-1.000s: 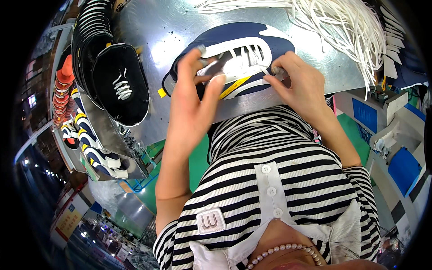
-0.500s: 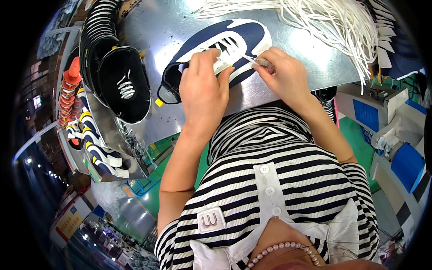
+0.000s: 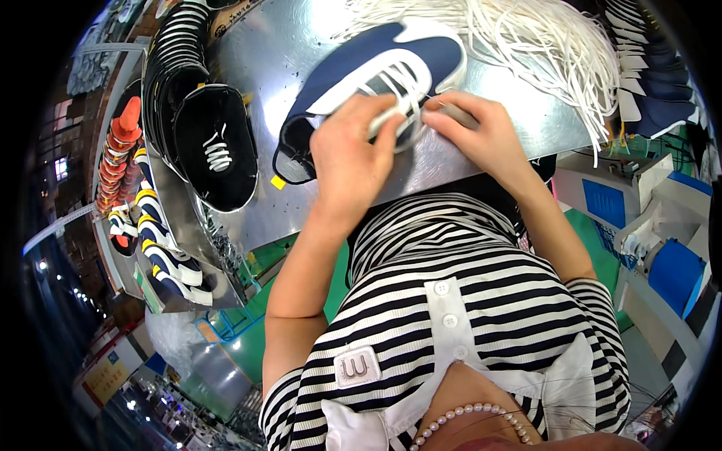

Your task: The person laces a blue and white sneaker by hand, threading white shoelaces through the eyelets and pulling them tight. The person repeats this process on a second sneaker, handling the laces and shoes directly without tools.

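A navy and white shoe upper (image 3: 338,75) lies on the metal table, its dark heel opening toward the left. My left hand (image 3: 350,158) is closed on the upper's near edge, thumb and fingers pinched by the lacing. A white shoelace (image 3: 406,79) runs across the white eyelet panel, with a blurred loop hanging between my hands. To the right, my right hand (image 3: 485,135) is closed around the handle of a small lacing hook (image 3: 457,114); its thin tip points toward the eyelets. Whether the lace is caught on the tip cannot be made out.
A big bundle of white laces (image 3: 541,52) spreads over the table's far right. Beyond it are stacked navy and white uppers (image 3: 662,109). Nested black uppers (image 3: 216,146) line the left side. Lower left, a rack holds more navy-white uppers (image 3: 169,263) and orange pieces (image 3: 124,139).
My right hand and the hook have shifted slightly downward, and a lace loop now hangs near my left fingers. The upper has moved slightly right and tilted.
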{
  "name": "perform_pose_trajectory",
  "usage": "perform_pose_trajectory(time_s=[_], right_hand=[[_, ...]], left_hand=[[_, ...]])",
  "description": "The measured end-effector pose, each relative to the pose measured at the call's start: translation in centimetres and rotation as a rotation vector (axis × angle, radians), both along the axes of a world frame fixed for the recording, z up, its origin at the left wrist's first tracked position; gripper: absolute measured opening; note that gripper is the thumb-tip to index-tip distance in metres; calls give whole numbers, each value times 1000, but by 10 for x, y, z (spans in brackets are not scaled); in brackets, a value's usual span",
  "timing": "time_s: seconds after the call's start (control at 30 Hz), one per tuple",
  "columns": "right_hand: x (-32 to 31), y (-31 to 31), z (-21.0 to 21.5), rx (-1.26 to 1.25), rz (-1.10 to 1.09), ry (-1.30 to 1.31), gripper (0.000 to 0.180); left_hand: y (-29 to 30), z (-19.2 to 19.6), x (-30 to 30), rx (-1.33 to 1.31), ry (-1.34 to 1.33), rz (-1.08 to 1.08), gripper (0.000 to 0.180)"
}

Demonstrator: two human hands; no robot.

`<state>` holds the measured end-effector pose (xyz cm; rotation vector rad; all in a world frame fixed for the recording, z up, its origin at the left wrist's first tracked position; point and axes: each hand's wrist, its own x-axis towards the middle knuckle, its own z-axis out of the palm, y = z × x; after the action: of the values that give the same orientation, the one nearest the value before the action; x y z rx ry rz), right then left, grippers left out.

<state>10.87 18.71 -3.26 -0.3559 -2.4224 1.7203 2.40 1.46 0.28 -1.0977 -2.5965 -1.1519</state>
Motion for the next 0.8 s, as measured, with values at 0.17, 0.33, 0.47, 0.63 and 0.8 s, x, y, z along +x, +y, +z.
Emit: perform_pose_trajectory(time_s=[0.17, 0.33, 0.47, 0.63, 0.8], right_hand=[[-7, -8, -7, -475, 33, 21, 30], [37, -18, 2, -180, 493, -71, 16], [20, -10, 8, -234, 225, 51, 20], [-33, 8, 2, -181, -47, 234, 18], [-49, 10, 2, -163, -25, 172, 18]], left_hand=[[1, 11, -1, 3, 107, -107, 16], [-3, 28, -16, -29, 128, -90, 19], [-5, -13, -23, -181, -24, -136, 18], [6, -17, -34, -209, -222, -149, 17], [2, -14, -40, -181, -381, -136, 20]])
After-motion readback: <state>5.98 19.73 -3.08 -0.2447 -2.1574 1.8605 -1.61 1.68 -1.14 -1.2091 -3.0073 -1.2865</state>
